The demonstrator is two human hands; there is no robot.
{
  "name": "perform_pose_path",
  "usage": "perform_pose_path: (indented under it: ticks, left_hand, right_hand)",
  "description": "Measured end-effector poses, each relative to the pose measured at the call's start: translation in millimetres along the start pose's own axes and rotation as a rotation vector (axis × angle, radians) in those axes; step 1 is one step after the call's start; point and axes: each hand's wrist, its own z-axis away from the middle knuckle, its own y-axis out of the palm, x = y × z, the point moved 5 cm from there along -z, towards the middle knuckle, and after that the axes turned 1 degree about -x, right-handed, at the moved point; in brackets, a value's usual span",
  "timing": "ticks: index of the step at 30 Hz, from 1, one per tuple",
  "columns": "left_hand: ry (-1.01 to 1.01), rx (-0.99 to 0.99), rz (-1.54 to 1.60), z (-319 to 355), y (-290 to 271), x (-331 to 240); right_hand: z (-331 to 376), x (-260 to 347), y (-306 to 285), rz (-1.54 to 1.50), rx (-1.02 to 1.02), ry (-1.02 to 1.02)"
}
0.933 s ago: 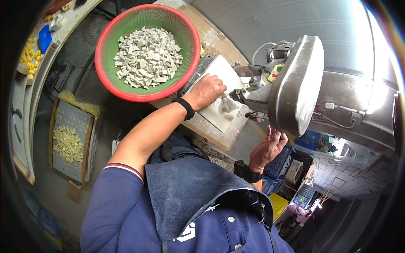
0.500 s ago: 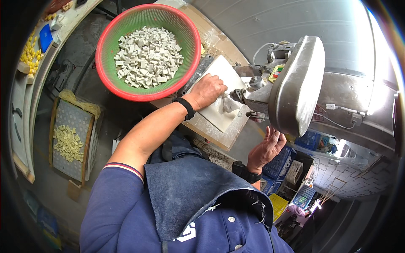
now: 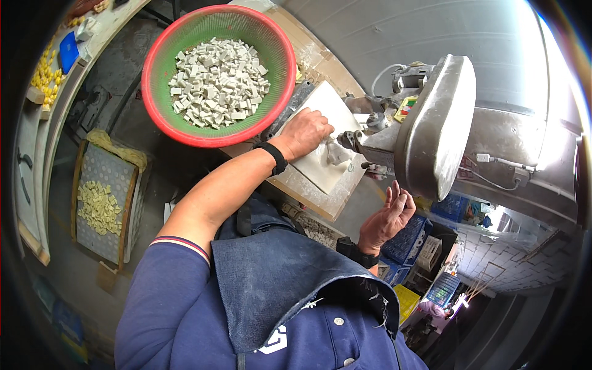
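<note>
My left hand (image 3: pixel 305 134), a black band on its wrist, rests over a whitish sheet (image 3: pixel 320 169) on the work table. Its fingers are curled down close to the machine's metal spindle end (image 3: pixel 350 140), and whatever they grip is hidden. My right hand (image 3: pixel 383 225) is raised palm-up below the machine's rounded grey housing (image 3: pixel 435 129). Its fingers are bent together; anything between them is too small to make out. Beyond my left forearm, a red-rimmed green basket (image 3: pixel 280 102) holds many small pale rectangular blocks (image 3: pixel 216 83).
A wood-edged tray (image 3: pixel 102 166) with small yellowish blocks stands at the left. Past it, a long bench (image 3: pixel 40 154) carries yellow pieces and a blue object (image 3: pixel 68 52). Blue crates (image 3: pixel 407 237) stand at the lower right. A metal wall (image 3: pixel 493 37) rises behind the machine.
My right hand has shifted slightly to the left, and its fingertips have moved a little. The left hand stays almost in place over the sheet.
</note>
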Motion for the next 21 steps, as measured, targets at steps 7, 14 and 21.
perform_pose_path:
  ticks: [7,14,21]
  left_hand:
    - [-0.003,-0.005,0.002,0.6,1.1,1.6]
    - [-0.004,-0.012,0.014,1.0,0.1,1.7]
    - [0.001,-0.015,0.002,-0.1,0.1,0.6]
  right_hand:
    - [2.5,-1.8,-0.7,-0.019,0.006,0.009]
    - [10.4,-0.1,4.5,-0.028,0.001,0.03]
    - [16.3,0.4,6.3,-0.018,0.006,0.026]
